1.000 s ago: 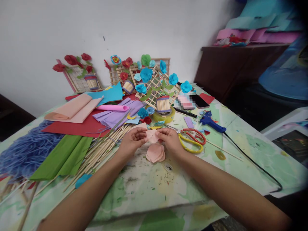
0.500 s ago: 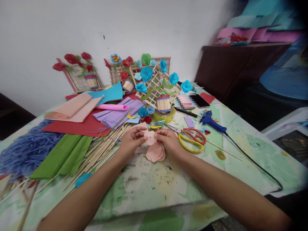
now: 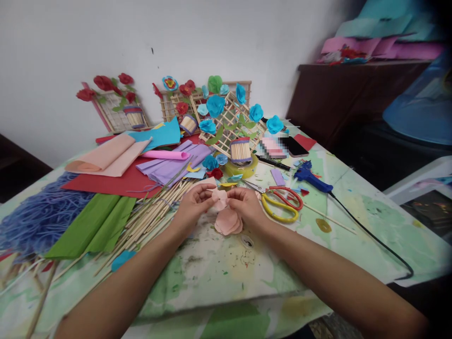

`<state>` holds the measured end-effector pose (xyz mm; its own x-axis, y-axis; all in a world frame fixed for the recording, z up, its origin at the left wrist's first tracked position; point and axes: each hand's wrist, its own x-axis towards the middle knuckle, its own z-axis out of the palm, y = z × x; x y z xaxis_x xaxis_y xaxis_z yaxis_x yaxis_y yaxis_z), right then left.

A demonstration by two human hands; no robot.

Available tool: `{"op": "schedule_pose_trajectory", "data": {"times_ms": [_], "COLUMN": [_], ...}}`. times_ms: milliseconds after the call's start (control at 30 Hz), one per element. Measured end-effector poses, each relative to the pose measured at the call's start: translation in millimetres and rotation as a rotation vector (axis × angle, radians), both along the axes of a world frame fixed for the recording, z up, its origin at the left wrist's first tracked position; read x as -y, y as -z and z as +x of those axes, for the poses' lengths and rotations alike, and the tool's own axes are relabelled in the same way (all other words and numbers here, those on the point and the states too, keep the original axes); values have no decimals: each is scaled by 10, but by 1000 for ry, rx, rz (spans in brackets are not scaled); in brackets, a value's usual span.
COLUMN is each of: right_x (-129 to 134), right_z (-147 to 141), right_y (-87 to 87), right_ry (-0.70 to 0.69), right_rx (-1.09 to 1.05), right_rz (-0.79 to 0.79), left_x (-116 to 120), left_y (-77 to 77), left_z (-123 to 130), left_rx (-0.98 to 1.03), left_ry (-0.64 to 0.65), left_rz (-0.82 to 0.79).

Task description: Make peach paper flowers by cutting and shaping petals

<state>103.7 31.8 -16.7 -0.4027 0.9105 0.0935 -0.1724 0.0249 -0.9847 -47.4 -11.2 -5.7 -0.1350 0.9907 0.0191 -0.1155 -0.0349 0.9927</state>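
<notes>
Between my two hands is a small pale pink paper piece point(image 3: 220, 200) with a small dark spot or hole near its middle. My left hand point(image 3: 198, 203) pinches its left edge, and my right hand point(image 3: 243, 203) pinches the right edge. Just below the fingertips, a stack of pink paper petals point(image 3: 229, 222) lies on the table. Scissors point(image 3: 279, 214) with one yellow and one red handle rest beside my right hand. Thin bamboo sticks point(image 3: 155, 214) lie in a bundle to the left of my left hand.
A blue glue gun point(image 3: 313, 179) with a black cord lies right of the scissors. Behind are a tape roll point(image 3: 243, 169), a phone point(image 3: 294, 147) and a stick lattice with blue paper flowers point(image 3: 215, 106). Green paper point(image 3: 86, 230), red paper point(image 3: 109, 183) and blue yarn point(image 3: 42, 216) cover the left side.
The pink piece between my fingers has tilted and its outline looks narrower. Both hands keep their pinch at nearly the same place. The view has shifted slightly.
</notes>
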Motion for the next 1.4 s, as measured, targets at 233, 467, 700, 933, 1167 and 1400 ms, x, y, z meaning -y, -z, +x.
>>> {"op": "schedule_pose_trajectory", "data": {"times_ms": [233, 467, 700, 933, 1167, 1400], "right_x": [-109, -462, -516, -465, -329, -345], "right_z": [44, 470, 715, 920, 1008, 944], "right_y": [-3, -238, -384, -476, -458, -445], "right_ry": [55, 271, 137, 61, -127, 33], "right_rx": [91, 928, 1605, 1682, 1729, 1713], "right_rz": [110, 703, 662, 639, 534, 519], "left_x": [-17, -54, -66, -33, -40, -54], "left_y": [17, 10, -5, -56, -60, -40], "left_z": [-3, -37, -38, -29, -36, -54], "left_rx": [-51, -18, 159, 268, 289, 347], "left_ry": [-11, -78, -85, -63, -114, -121], "left_rz": [7, -3, -68, -97, -99, -79]}}
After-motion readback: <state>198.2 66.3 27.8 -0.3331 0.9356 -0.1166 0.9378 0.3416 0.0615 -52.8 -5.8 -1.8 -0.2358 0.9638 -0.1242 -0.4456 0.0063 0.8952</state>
